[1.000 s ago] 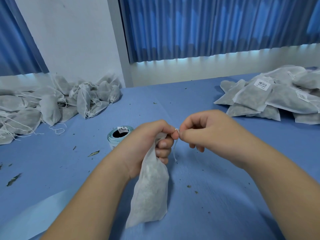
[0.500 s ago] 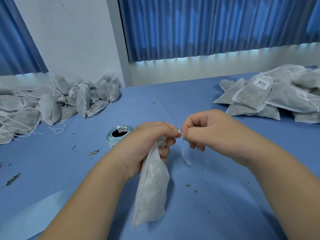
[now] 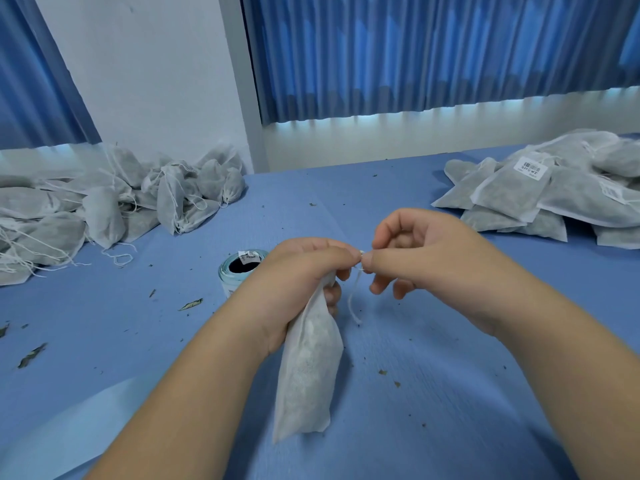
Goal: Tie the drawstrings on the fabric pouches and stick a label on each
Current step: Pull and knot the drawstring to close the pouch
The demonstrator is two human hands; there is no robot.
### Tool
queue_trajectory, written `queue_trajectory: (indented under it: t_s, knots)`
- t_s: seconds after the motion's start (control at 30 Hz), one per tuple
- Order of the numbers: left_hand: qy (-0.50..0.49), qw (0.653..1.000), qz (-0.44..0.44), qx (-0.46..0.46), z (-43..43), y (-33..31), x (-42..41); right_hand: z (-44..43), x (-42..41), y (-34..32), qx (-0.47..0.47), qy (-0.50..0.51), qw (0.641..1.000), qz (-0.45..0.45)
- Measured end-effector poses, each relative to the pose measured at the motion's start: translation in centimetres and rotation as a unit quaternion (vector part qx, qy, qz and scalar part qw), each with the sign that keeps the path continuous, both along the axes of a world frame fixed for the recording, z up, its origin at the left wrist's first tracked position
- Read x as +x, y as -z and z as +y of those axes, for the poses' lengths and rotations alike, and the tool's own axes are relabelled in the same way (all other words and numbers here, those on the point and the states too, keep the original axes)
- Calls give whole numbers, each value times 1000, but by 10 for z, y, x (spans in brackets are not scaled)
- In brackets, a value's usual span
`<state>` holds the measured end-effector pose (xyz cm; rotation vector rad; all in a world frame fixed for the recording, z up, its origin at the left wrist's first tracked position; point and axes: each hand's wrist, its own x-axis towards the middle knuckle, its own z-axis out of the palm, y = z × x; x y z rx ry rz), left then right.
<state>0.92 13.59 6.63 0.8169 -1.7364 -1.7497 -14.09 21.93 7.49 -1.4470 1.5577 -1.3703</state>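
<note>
Single head view, worn high, looking forward and down across the table (image 3: 450,393) toward its far edge; hands close below lens.

Hands: left hand (image 3: 298,271), right hand (image 3: 433,261). One fabric pouch (image 3: 308,375) is held; one label roll (image 3: 227,283) is present. Two pouch piles: left pile (image 3: 104,216), right pile (image 3: 512,192).

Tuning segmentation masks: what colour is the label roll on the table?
Light blue label roll, dark hollow centre; head view shows it.
</note>
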Motion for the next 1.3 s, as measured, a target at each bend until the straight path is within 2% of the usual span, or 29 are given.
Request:
queue_trajectory:
  t_s: [0.13,0.3,0.47,0.63,0.87,1.07,1.2,1.3]
  knots:
    - [-20,1000,-8,-14,1,1,-1,-2,3,2,-24,29,999,8]
    - [-44,997,-25,-52,2,4,-3,-3,4,4,-49,85,988,118]
    - [-72,992,-36,-102,3,5,-5,-3,3,4,-44,91,984,145]
    - [-105,979,-37,-170,4,6,-8,-3,2,5,-9,86,987,134]
    - [-107,971,-55,-208,3,6,-6,-3,0,3,4,45,998,43]
    - [-54,988,-62,-133,5,5,-5,-2,1,0,-16,43,999,11]
    - [-14,1000,-8,-19,6,2,-3,-2,3,1,-25,32,998,41]
    - [0,999,20,27,7,0,-3,-3,3,3,-28,27,997,64]
